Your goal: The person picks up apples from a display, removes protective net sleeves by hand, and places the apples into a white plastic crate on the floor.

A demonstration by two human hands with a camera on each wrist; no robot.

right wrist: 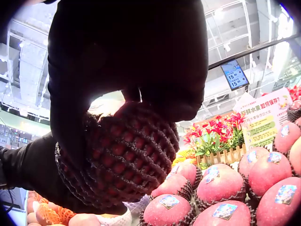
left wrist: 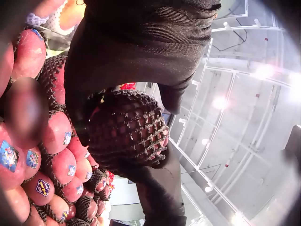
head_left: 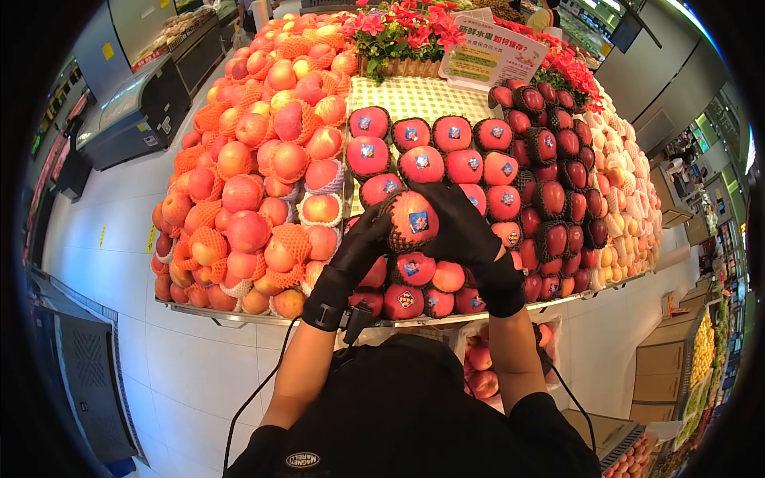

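Observation:
Both black-gloved hands hold one red apple (head_left: 413, 222) in a dark foam net, raised over the rows of stickered apples; its blue sticker faces the head camera. The left hand (head_left: 360, 244) curls round its left side, the right hand (head_left: 462, 227) round its right and top. In the left wrist view the netted apple (left wrist: 128, 128) lies between the left hand (left wrist: 136, 52) and the other glove. From the right wrist, the net covers the apple's visible side (right wrist: 127, 155) beneath the right hand (right wrist: 127, 56), with the left hand (right wrist: 40, 165) behind and below.
Apples in orange nets (head_left: 243, 193) are heaped on the left, dark red apples (head_left: 551, 238) and pale netted fruit (head_left: 625, 187) on the right. Red flowers (head_left: 410, 32) and a sign (head_left: 492, 52) stand behind a checkered cloth (head_left: 422, 97). A box of apples (head_left: 480, 358) sits below the display edge.

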